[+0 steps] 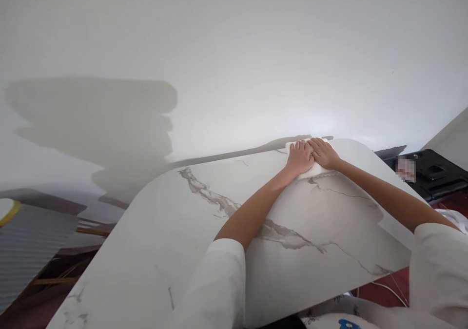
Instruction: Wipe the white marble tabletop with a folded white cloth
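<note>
At the far edge of the table [153, 231], both hands rest flat on a white cloth [314, 171]. The left hand [300, 157] lies palm down with fingers extended and close together; the right hand [323, 153] lies beside it, touching or slightly overlapping it at the thumb side, and appears to carry a ring. Neither hand closes around anything: both are spread open and press downward on the cloth rather than gripping it. The cloth is folded into a small thick pad, visible only as a strip beyond the fingertips and along the near edge under the palms. It is judged soft, light and compliant, likely to slide easily on the smooth top; it is best controlled by flat palm pressure, or lifted by pinching a folded edge. The table top is white marble-patterned with grey veins and a rounded corner, and appears hard and slick. Both forearms extend across it from white sleeves [219, 280]. Behind the table stands a plain white wall [256, 51]. A black object [435, 173] lies to the right, just beyond the table edge.
</note>
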Motion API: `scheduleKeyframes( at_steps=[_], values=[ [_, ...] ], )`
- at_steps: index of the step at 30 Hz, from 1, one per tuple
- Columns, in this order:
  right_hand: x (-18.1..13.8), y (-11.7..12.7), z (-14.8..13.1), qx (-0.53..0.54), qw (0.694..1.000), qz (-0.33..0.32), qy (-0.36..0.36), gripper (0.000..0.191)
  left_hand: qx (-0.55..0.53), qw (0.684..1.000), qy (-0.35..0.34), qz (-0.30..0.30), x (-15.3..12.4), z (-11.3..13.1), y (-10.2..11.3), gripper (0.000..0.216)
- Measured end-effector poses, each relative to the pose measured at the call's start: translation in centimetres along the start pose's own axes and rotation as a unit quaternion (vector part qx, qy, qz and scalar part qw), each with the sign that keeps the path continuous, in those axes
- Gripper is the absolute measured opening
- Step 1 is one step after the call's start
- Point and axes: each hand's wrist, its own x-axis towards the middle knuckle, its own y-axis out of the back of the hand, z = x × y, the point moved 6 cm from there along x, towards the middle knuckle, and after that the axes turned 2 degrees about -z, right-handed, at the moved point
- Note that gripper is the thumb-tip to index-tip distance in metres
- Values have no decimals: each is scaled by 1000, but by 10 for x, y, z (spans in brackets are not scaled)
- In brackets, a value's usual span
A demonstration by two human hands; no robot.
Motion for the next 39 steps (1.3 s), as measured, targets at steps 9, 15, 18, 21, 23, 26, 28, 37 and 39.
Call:
scheduleKeyframes(
  at_steps=[9,15,18,21,23,26,28,37,39],
  values=[
    [25,-15,-34,-11,1000,-2,2,49,1,1000,14,0,-17,-40,6,48],
    [30,-17,-46,-9,1000,-7,0,51,10,1000,18,0,-22,-50,7,49],
    [28,-14,-47,-6,1000,-11,-3,51,9,1000,22,6,-23,-49,8,48],
    [23,-10,-49,-1,1000,-15,-3,51,7,1000,18,11,-26,-47,9,48],
    [19,-9,-51,1,1000,-16,-2,50,8,1000,14,11,-30,-45,9,48],
    [11,-6,-55,4,1000,-16,2,50,14,1000,15,10,-37,-40,9,49],
    [5,-5,-58,6,1000,-14,8,50,18,1000,20,10,-43,-36,10,48],
    [-34,3,-75,3,1000,-25,12,51,24,999,30,15,-79,-9,18,49],
    [-48,6,-82,-1,1000,-27,8,51,17,999,27,10,-92,-1,20,50]
  ],
)
